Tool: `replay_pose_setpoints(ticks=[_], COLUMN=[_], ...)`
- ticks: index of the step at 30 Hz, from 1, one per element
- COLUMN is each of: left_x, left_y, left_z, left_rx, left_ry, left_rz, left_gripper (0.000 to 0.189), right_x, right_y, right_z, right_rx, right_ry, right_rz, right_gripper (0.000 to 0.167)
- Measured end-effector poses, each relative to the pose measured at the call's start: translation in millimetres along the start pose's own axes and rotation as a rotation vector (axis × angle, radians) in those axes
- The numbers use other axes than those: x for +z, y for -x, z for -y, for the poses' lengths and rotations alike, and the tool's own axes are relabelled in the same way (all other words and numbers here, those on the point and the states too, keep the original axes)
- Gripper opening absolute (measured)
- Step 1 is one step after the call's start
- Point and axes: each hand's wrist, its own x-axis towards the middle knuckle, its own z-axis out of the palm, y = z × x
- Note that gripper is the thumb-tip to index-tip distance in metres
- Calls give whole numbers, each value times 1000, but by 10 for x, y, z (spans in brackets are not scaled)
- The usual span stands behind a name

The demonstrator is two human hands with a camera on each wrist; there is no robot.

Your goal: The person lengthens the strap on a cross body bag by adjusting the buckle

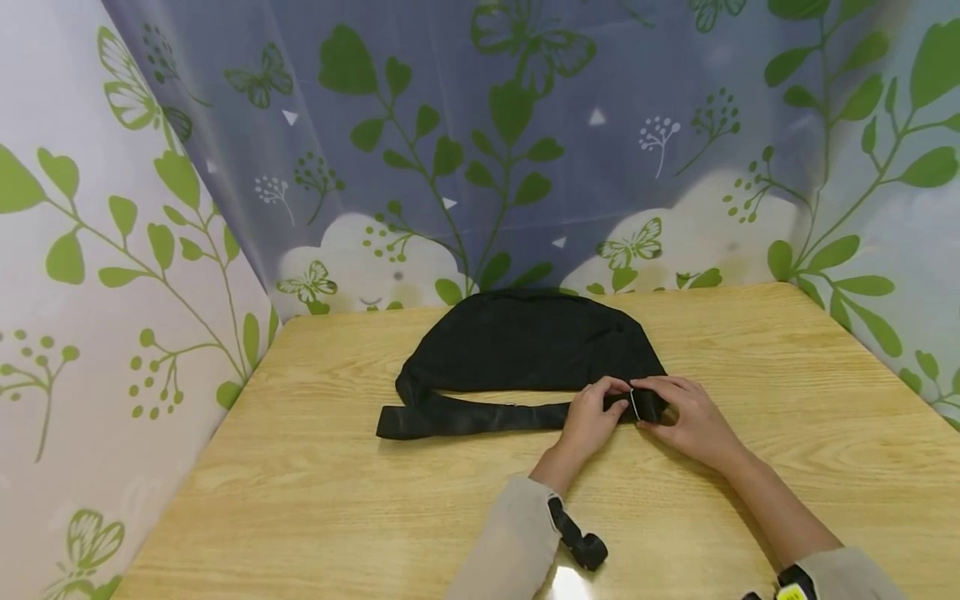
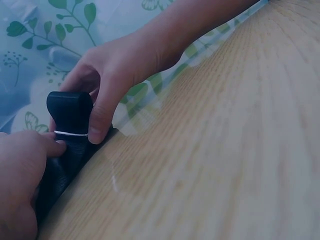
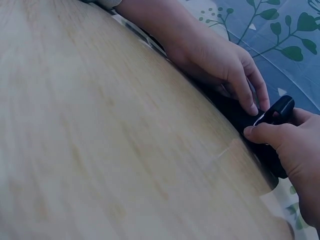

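Note:
A black fabric bag (image 1: 525, 342) with a curved top lies flat at the back of the table. Its black strap (image 1: 480, 419) runs along the front, folded over at the left end. Near the strap's right end sits a thin metal slider buckle (image 1: 636, 404), where the webbing rises in a loop (image 2: 70, 105). My left hand (image 1: 588, 425) pinches the strap just left of the buckle. From the other side, my right hand (image 1: 697, 421) holds the buckle by its edges, thumb (image 2: 100, 122) nearest the left wrist camera. The right fingertips are partly hidden behind the loop.
The wooden table (image 1: 322, 492) extends around the bag. Behind it hangs a blue curtain (image 1: 450, 150) printed with leaves and butterflies, and a pale printed panel (image 1: 97, 292) stands at the left. A loose black band (image 1: 581, 542) dangles from the left sleeve.

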Motion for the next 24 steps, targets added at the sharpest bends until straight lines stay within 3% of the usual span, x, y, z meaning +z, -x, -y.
replay_pose_setpoints(ticks=[8,15,21,24], left_x=[5,-1,-12,-13], left_y=[6,-2,-13,-12], left_z=[2,-5,-16,-10], left_rx=[-8,-25,-40,-15], left_ry=[-18,-23,-68,-134], left_rz=[3,6,55,100], left_gripper=[17,17,26,37], right_x=[-18,-24,-27,-26], right_y=[5,5,13,16], right_z=[29,20,4,5], right_rx=[60,75,52,55], right_ry=[-59,-69,-49,-49], right_rz=[66,69,60,59], right_gripper=[69,58,56,55])
